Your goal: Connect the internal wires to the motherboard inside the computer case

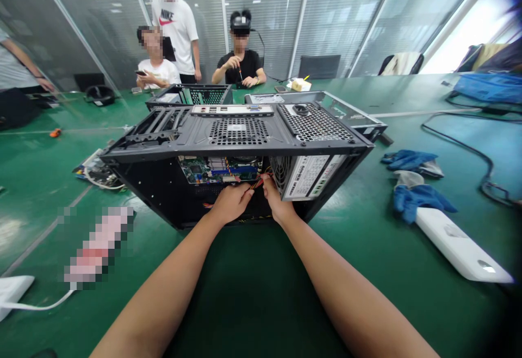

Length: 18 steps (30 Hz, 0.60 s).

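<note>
A black computer case (pixel 191 143) stands on the table with its open side towards me. Inside it, the motherboard (pixel 199 170) sits on the left and the power supply (pixel 312 179), with a white label and a fan, on the right. Both my hands reach into the case. My left hand (pixel 233 201) is closed on thin red, yellow and black cables (pixel 256 183) below the motherboard. Beside the power supply, my right hand (pixel 275 198) is closed on the same bundle; its fingertips are partly hidden.
Behind this case lie a second case (pixel 207 94) and a metal panel (pixel 346 111). Blue gloves (pixel 420 198) and a white power bank (pixel 460 244) are at right, near a black cable (pixel 481 154). A loose circuit board (pixel 98 170) lies left. Several people are across the table.
</note>
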Available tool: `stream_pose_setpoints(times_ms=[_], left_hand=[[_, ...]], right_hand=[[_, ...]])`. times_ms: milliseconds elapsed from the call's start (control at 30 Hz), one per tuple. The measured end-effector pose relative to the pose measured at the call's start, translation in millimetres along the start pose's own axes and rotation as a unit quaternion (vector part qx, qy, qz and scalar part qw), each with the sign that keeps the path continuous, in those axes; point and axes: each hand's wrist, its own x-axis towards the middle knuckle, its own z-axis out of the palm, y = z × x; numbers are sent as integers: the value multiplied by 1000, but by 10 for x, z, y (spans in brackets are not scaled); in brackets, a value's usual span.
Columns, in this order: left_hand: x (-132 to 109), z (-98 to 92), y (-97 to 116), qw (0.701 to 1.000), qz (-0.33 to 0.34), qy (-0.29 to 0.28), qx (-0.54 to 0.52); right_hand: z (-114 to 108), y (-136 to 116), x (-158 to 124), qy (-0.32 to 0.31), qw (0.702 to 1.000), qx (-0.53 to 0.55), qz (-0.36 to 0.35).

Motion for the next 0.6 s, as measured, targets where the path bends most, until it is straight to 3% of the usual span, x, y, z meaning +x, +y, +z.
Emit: stream_pose_setpoints(times_ms=[600], left_hand=[[21,-25,22,995,24,-24,-91]], right_hand=[[14,-19,-2,-6,999,52,10]])
